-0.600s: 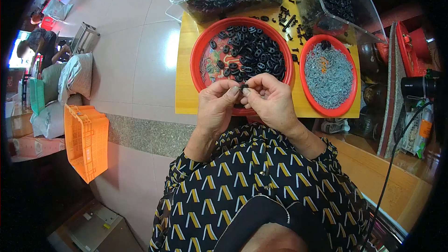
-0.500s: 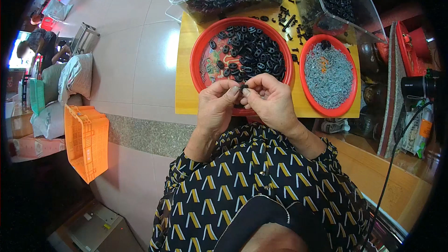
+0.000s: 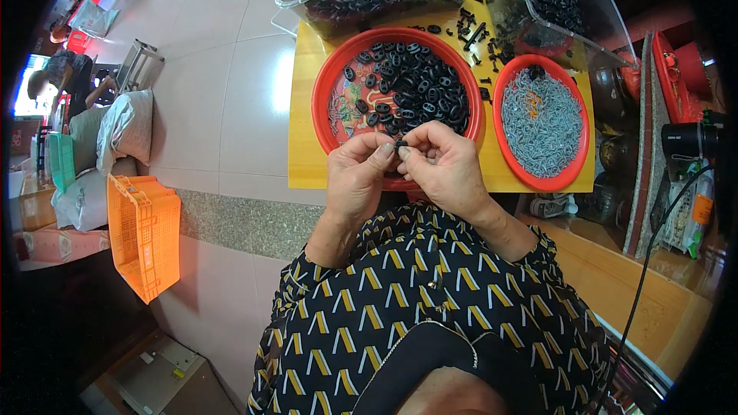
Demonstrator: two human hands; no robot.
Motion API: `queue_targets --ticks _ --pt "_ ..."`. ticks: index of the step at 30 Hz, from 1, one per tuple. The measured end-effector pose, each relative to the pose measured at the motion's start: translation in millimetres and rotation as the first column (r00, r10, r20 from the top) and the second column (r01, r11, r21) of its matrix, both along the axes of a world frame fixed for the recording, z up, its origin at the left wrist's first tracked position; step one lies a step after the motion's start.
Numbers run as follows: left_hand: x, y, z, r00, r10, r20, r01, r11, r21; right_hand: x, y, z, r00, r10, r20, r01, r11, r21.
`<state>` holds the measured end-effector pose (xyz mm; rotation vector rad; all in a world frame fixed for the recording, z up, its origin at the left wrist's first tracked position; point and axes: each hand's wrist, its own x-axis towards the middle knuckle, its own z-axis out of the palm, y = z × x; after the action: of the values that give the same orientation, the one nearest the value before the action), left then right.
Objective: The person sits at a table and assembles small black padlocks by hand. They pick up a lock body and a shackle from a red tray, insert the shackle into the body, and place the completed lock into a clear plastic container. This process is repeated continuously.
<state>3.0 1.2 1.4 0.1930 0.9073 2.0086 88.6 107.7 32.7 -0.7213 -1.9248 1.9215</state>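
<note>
Left hand [image 3: 355,173] and right hand [image 3: 447,167] together pinched a small black piece [image 3: 400,144]; beyond them black oval parts [image 3: 430,91] filled a red tray [image 3: 319,96], with silvery pieces [image 3: 544,134] rightward.

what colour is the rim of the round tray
The round tray's rim is red, best seen in the head view.

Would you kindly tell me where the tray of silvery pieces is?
In the head view, the tray of silvery pieces is right of centre on the yellow table, right of the red tray of black parts.
</note>
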Motion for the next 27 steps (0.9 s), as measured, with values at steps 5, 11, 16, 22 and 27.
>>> queue_targets --ticks 5,11,16,22,27 --pt "-0.9 -0.8 -3.7 0.986 0.019 -0.164 -0.028 0.998 -0.058 1.1 0.4 2.1 1.0 0.012 0.02 -0.012 1.0 0.009" --pt "-1.2 0.3 4.0 0.975 -0.021 -0.221 -0.017 0.986 -0.168 4.1 1.8 4.0 0.999 0.032 0.037 -0.029 0.995 -0.097" --pt "1.2 3.1 2.8 0.971 -0.069 -0.23 0.012 0.971 -0.238 7.5 3.4 0.8 0.999 0.041 0.033 -0.039 0.997 -0.064" --pt "5.5 7.8 -3.3 0.975 -0.074 -0.209 0.019 0.968 -0.251 8.8 6.5 -8.0 0.998 0.04 0.054 -0.039 0.999 -0.004" --pt "5.5 8.7 3.3 0.962 -0.086 -0.258 -0.001 0.947 -0.321 9.2 13.8 -15.5 0.997 0.071 0.017 -0.069 0.993 -0.099"
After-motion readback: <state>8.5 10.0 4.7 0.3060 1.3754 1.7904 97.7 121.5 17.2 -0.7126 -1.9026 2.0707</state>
